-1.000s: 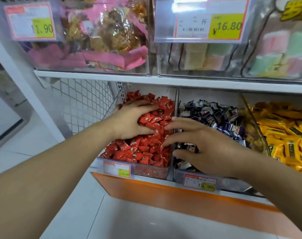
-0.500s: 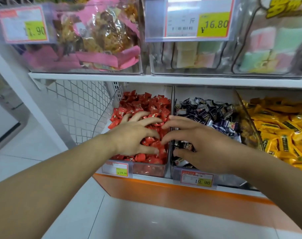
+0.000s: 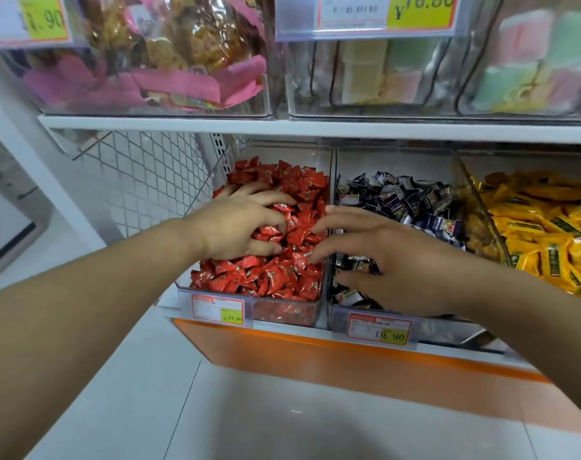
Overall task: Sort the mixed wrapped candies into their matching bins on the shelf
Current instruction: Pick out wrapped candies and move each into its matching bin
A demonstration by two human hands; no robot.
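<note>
The left hand [image 3: 239,224] lies in the bin of red candies [image 3: 275,270] on the shelf [image 3: 315,129], its fingers [image 3: 265,197] curled down into the heap and closed over a clump of red wrappers near the middle of the pile. The right hand [image 3: 398,260] reaches across the clear divider from over the bin of dark candies [image 3: 411,200], fingers spread and only lightly bent, their tips resting on red wrappers at the inner edge of the red bin; whether it has pinched one cannot be told. Further right sits a bin of yellow candies [image 3: 548,227], untouched. No stray piece of the wrong colour is plain to see among the red ones. These sweets are likely small, light and hard inside, with glossy film wrappers that slide over each other, so a scoop will probably spill. A single piece is best taken between thumb and forefinger by its body or a crimped end, lifted clear, then dropped in its own bin
</note>
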